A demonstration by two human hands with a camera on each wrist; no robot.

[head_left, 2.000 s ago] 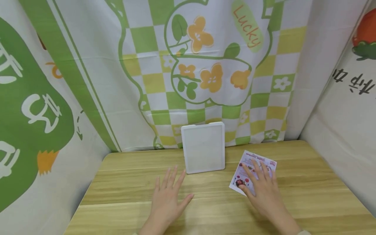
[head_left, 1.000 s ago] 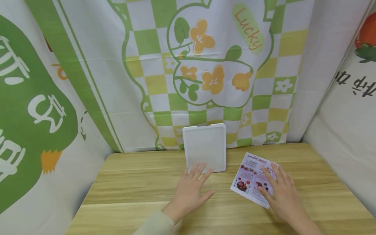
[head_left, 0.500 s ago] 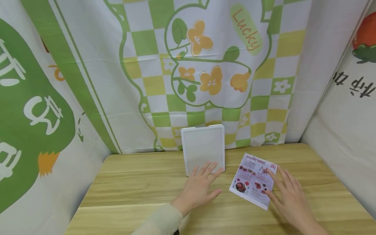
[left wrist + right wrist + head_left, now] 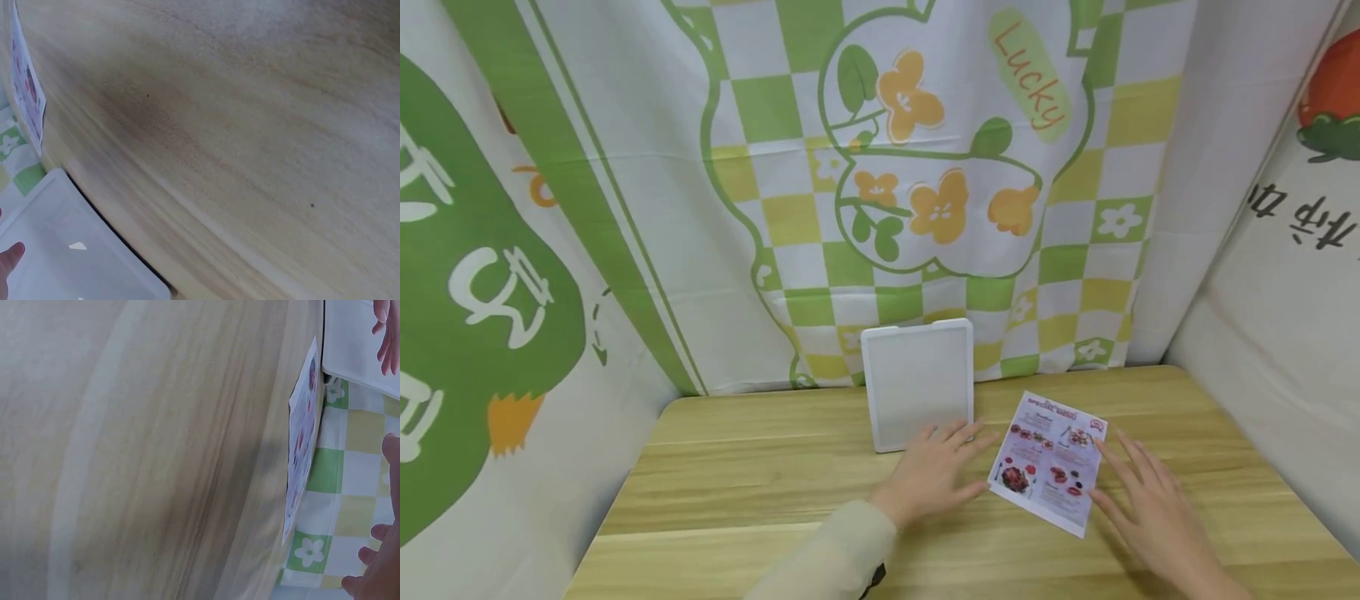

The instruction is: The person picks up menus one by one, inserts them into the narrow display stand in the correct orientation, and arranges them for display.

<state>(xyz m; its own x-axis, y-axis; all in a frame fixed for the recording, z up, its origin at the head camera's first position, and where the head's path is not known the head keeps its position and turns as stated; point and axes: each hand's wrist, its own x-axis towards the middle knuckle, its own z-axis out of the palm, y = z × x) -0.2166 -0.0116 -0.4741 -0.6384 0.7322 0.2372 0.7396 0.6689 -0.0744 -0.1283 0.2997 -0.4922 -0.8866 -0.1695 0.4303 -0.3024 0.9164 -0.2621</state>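
A printed menu card (image 4: 1047, 467), headed "SPECIAL MENU" with pictures of food, lies slightly turned on the wooden table. To its left my left hand (image 4: 936, 471) reaches across with spread fingers, its thumb tip close to the card's lower left corner. My right hand (image 4: 1157, 512) is at the card's right edge, fingers extended; whether either hand touches the card I cannot tell. Behind the left hand, a white rectangular framed panel (image 4: 919, 383) leans upright against the curtain. In the right wrist view, fingers of the right hand (image 4: 381, 562) appear apart from the card (image 4: 301, 444).
A green, white and yellow checked curtain (image 4: 940, 208) hangs along the table's back edge. Printed cloth walls stand at left and right. The wooden tabletop (image 4: 737, 500) extends on both sides of the hands.
My left hand has moved right, from left of the panel's base toward the menu card. My right hand has slid off the card to its right edge. Card and panel stay about where they were.
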